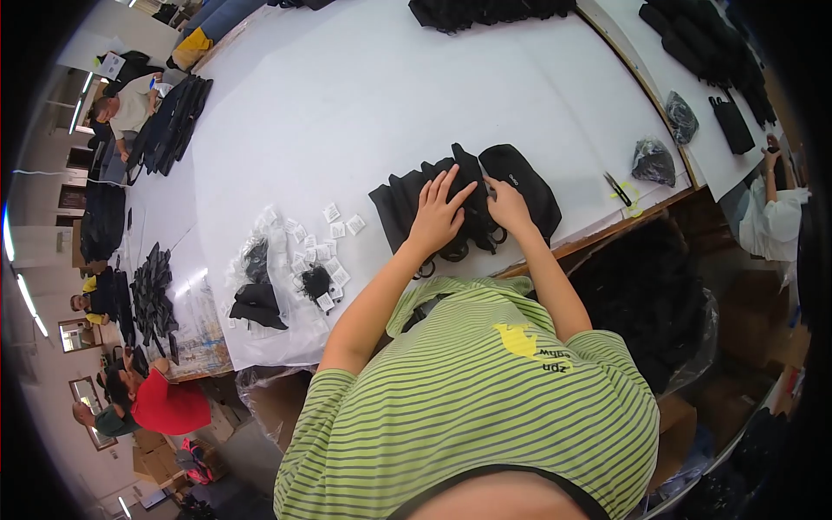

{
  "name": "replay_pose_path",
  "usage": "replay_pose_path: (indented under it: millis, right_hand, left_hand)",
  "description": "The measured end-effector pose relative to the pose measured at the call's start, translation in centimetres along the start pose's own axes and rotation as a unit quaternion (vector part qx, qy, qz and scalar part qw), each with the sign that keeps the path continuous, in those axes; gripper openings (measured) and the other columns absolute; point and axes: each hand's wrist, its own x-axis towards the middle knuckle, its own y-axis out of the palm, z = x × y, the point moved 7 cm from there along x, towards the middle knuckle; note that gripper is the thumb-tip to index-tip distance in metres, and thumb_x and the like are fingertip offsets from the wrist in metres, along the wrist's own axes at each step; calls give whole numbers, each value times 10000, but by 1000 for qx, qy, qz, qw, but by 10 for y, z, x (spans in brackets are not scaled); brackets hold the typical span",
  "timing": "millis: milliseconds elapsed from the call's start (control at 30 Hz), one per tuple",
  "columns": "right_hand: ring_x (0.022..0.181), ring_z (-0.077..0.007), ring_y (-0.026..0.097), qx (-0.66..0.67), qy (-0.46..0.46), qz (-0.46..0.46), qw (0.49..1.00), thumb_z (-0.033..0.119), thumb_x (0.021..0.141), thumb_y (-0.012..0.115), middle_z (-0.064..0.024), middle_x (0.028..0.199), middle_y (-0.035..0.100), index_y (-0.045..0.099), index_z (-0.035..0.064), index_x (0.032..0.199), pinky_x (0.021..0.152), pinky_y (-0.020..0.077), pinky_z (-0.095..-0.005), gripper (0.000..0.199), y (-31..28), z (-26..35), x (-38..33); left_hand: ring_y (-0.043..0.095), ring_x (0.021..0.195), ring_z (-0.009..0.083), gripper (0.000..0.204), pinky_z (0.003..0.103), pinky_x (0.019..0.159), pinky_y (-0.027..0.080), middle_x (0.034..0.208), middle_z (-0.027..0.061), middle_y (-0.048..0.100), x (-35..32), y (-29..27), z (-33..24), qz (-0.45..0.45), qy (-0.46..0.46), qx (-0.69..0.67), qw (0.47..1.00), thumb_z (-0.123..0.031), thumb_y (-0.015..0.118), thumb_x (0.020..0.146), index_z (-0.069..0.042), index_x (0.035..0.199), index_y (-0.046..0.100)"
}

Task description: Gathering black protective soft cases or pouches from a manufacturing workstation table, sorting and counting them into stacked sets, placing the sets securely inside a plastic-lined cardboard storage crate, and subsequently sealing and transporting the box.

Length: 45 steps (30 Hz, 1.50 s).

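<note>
black fabric pieces, stacked and fanned on the white counter right at its near edge, in front of the person in the green striped shirt. entries, left to right:

- clear plastic bag at the near left of the counter, holding small dark items; loose on and beside it, a scatter of small white packets. none of these packets appears to be on the fabric stack yet, so that stock looks untouched for the piece in hand.
- left hand: fingers spread wide and flat, palm pressed down on top of the stack; holding nothing closed in its grip, only pinning the fabric.
- dark rings or loops showing under the near edge of the stack, just below the left hand; what they belong to is hard to tell.
- right hand: fingers curled, resting on the fabric where the stack meets a rounded black pouch; it seems to pinch a fold or edge, though the fingertips are hidden.
- snips with a yellow-green scrap beside them, lying well apart to the right, unused.
- two dark bundles in clear bags farther right.

judgement: work on this stack looks mid-way, the pieces gathered and being smoothed or aligned, nothing bagged.
</note>
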Motion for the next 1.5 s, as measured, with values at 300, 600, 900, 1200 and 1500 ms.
replay_pose_path:
  millis: [300, 600, 900, 1200, 1500]
  right_hand:
    - [1169, -335, 439, -167, 29, -307, 936, 151, 741, 656, -138, 1243, 488, 536, 161, 1250, 1013, 313, -490, 523, -74, -9, -19]
    - [990, -363, 555, 69, -60, -208, 974, 77, 777, 627, -161, 1082, 514, 452, 78, 1280, 817, 487, -425, 532, -46, 23, -34]
    - [1247, -338, 390, -95, 44, -177, 979, 191, 761, 647, -129, 1324, 437, 522, 171, 1279, 1016, 329, -516, 533, -56, -22, -42]
    - [1293, -363, 353, -176, 82, -20, 981, 226, 663, 762, -61, 1463, 343, 417, 235, 1397, 1021, 340, -538, 811, -71, -48, -49]
    - [1272, -287, 438, 296, -10, 100, 950, 175, 765, 700, -166, 1386, 457, 357, 74, 1431, 1057, 334, -379, 756, -46, -64, -20]
  left_hand:
    - [332, 1347, 251, 432, 456, 1111, 208, 1454, 27, 389, 3, 17, -1, 56, 23, -15, 998, -143, 510, 891, -137, 1322, 480]
    - [346, 1344, 248, 486, 424, 1108, 233, 1458, 71, 382, 21, 10, -24, 25, 44, -66, 997, -149, 500, 907, -111, 1382, 402]
    - [279, 1389, 234, 471, 470, 1126, 182, 1497, 24, 330, 25, 44, -23, 95, 68, -27, 993, -264, 430, 977, -174, 1434, 361]
    - [256, 1399, 225, 479, 478, 1133, 144, 1501, 16, 325, 30, 46, -21, 94, 57, -5, 994, -336, 429, 979, -180, 1429, 379]
    - [275, 1377, 271, 541, 454, 1110, 198, 1501, 91, 294, 64, 19, -39, 61, 24, -91, 994, -257, 507, 939, -126, 1436, 336]
